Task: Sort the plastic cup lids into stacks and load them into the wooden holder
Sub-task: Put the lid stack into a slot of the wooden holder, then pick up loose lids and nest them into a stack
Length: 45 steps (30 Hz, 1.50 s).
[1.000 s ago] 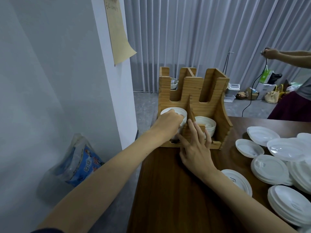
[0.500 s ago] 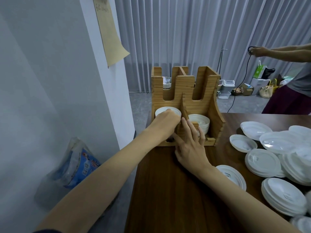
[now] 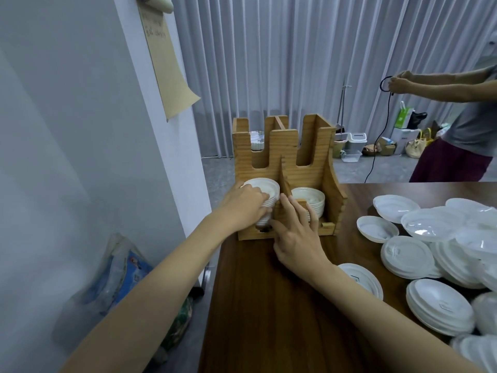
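The wooden holder (image 3: 285, 146) stands at the far left end of the brown table (image 3: 269, 319). Its left slot holds a stack of white lids (image 3: 265, 185), and my left hand (image 3: 246, 208) grips that stack from the left side. A second lid stack (image 3: 309, 197) sits in the right slot. My right hand (image 3: 295, 235) rests with straight fingers against the holder's front divider and low front rail. Many loose white and clear lids (image 3: 430, 238) lie in piles on the right of the table.
A white wall (image 3: 80, 157) runs close along the table's left edge, with a plastic bag (image 3: 115, 278) on the floor below. Another person (image 3: 462, 125) stands at the far right, handling a black cable. Bins and bags sit by the curtain.
My view has shifted a little; both hands stay at the holder. My left hand has slid slightly lower around the left lid stack.
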Each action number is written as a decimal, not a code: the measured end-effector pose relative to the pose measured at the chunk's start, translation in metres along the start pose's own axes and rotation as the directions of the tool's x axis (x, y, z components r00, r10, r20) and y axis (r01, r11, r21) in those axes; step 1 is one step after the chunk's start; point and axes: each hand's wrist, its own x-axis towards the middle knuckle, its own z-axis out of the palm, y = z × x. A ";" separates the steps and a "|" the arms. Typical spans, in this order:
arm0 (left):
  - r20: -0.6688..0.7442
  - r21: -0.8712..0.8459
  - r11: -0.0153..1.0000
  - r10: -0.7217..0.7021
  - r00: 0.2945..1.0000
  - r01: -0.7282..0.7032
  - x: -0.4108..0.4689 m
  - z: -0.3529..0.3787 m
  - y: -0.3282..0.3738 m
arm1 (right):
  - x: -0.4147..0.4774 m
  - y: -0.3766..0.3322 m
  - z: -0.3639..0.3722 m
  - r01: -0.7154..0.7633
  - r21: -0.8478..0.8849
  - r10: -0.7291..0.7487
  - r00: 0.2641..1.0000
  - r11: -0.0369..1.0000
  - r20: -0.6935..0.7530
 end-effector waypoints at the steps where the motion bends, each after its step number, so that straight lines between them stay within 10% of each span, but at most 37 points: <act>1: 0.006 0.001 1.000 0.001 1.000 -0.001 0.000 -0.001 0.000 | 0.001 0.000 -0.002 0.001 0.014 -0.001 1.000 1.000 0.011; 12: -0.549 -0.288 0.936 0.013 0.836 -0.203 -0.043 -0.002 0.065 | -0.030 0.041 -0.056 -0.117 0.139 0.099 0.987 0.983 0.130; 17: -0.411 -0.348 0.880 0.166 0.897 -0.322 -0.042 0.015 0.118 | -0.057 0.087 -0.081 -0.385 -0.201 0.435 0.803 0.901 0.407; 27: 0.025 -0.531 0.830 0.217 0.976 -0.171 -0.058 0.041 0.162 | -0.063 0.143 -0.087 -0.140 -0.374 0.370 0.647 0.917 0.667; 45: -0.036 -0.560 0.800 0.237 0.971 -0.216 -0.073 0.046 0.147 | -0.058 0.125 -0.113 -0.331 -0.105 0.316 0.688 0.938 0.653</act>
